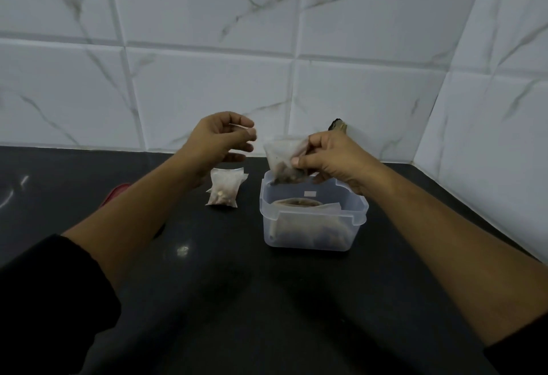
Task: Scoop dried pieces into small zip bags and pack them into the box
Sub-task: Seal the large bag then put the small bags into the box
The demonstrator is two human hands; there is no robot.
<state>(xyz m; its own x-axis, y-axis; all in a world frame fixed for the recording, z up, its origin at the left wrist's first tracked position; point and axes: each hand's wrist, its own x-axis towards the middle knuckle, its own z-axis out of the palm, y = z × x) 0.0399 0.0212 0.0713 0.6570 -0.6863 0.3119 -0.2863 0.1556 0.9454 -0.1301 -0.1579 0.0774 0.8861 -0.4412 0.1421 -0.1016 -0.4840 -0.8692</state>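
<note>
A clear plastic box [314, 214] stands on the black counter and holds a bag of brown dried pieces. My right hand [329, 158] pinches a small zip bag [281, 155] with dark pieces in its bottom, held tilted just above the box's back left rim. My left hand [225, 140] hovers to the left of that bag, fingers loosely curled and holding nothing. Another filled small zip bag [224, 186] stands upright on the counter, left of the box and below my left hand.
A red object [115, 194] lies on the black counter [237, 300], mostly hidden behind my left forearm. White marble-look tiled walls [207, 78] close the back and right side. A small dark thing [338, 125] sits at the wall behind my right hand.
</note>
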